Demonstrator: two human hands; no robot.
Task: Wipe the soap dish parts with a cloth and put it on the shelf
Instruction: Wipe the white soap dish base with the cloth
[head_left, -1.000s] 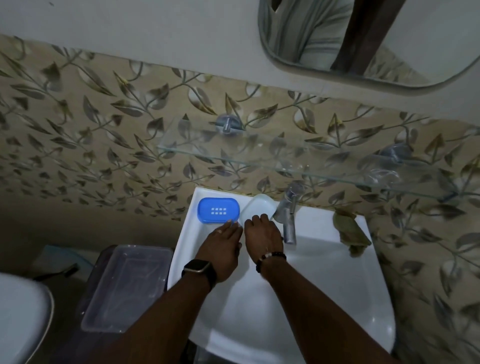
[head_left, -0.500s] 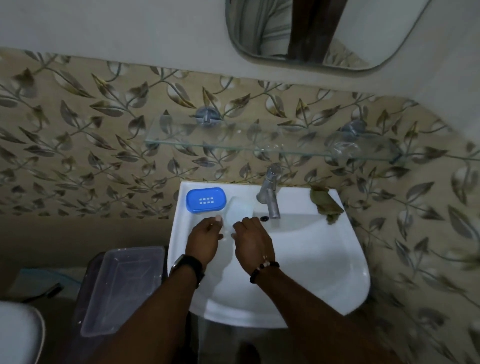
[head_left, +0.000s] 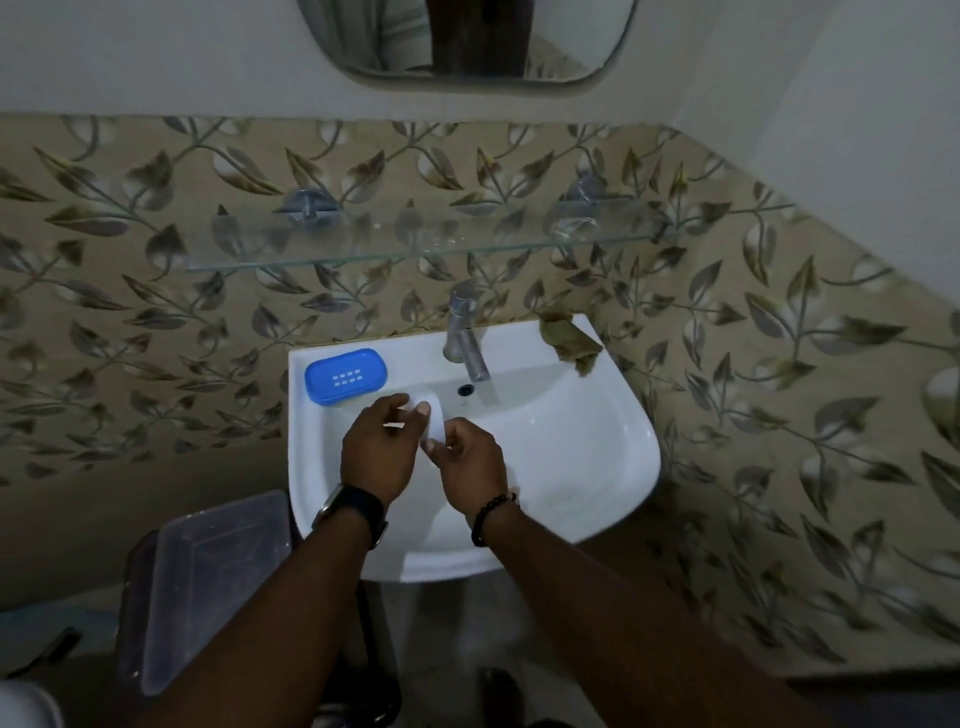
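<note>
Both hands hold a clear, whitish soap dish part (head_left: 432, 418) over the white sink (head_left: 571, 441). My left hand (head_left: 378, 453) grips its left side with the thumb on top. From below right, my right hand (head_left: 470, 465) pinches its lower end. The blue slotted soap dish part (head_left: 345, 375) lies on the sink's back left corner. A brownish cloth (head_left: 569, 340) sits crumpled on the sink's back right corner. The glass shelf (head_left: 415, 244) runs along the leaf-patterned wall above the tap.
A metal tap (head_left: 465, 335) stands at the back middle of the sink. A clear plastic box (head_left: 208, 577) sits on a dark bin left of the sink. A mirror (head_left: 467, 41) hangs above the shelf. A white toilet edge (head_left: 26, 706) shows bottom left.
Both hands have lifted the clear dish part off the sink rim and drawn it nearer over the basin. The view has pulled back and shifted, so the sink sits lower and smaller.
</note>
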